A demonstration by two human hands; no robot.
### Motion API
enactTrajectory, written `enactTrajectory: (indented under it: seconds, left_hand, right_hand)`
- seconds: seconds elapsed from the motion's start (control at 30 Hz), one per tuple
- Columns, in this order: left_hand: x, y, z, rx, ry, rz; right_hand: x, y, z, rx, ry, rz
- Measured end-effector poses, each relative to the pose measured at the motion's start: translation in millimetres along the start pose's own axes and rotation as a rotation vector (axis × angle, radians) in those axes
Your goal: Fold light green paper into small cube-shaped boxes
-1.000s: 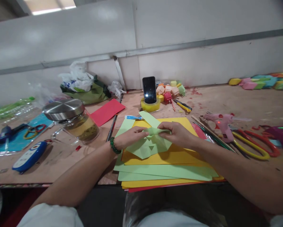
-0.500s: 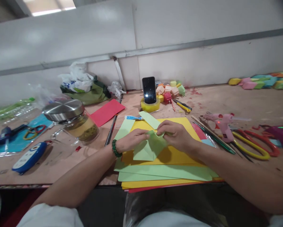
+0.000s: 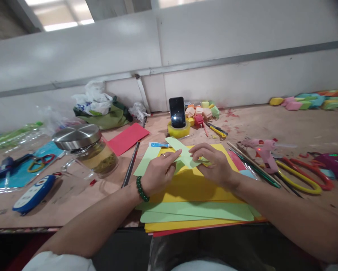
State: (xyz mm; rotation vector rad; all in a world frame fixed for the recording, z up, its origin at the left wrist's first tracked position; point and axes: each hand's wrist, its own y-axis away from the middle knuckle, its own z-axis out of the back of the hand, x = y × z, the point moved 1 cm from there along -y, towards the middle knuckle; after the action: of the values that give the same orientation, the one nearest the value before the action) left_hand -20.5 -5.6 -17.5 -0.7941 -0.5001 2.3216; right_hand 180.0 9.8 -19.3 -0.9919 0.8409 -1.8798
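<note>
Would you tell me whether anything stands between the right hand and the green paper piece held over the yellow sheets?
Nothing visible does: the right hand has its fingers on the green paper piece, with the left hand at its other side.

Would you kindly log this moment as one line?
left hand: at green paper | right hand: gripping it | yellow sheets: beneath | phone: upright by tape roll

a pale sleeve (image 3: 58, 262), a green beaded bracelet (image 3: 141, 189) and a ring (image 3: 163, 154) are worn.

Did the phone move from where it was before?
No, the black phone hasn't moved. It still stands at the yellow tape roll, just like before; only the whole view has shifted a little.
</note>
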Motion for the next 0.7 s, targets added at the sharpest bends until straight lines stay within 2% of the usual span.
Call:
enactTrajectory:
  seconds: [0.1,0.2,0.53,0.7]
  left_hand:
    - [-7,1,5.6,-0.15,-0.01,-0.098]
    - [-13,0,10.6,-0.203,-0.017,-0.173]
    - [-19,1,9.7,-0.138,-0.029,-0.235]
    - [-19,2,7.1,-0.121,0.0,-0.253]
  right_hand:
    - [3,-1,3,-0.026,-0.008,0.024]
    - [6,-2,5,-0.049,0.001,0.042]
    - [15,-7,13,0.024,0.098,0.263]
    - [18,-6,13,0.076,0.1,0.289]
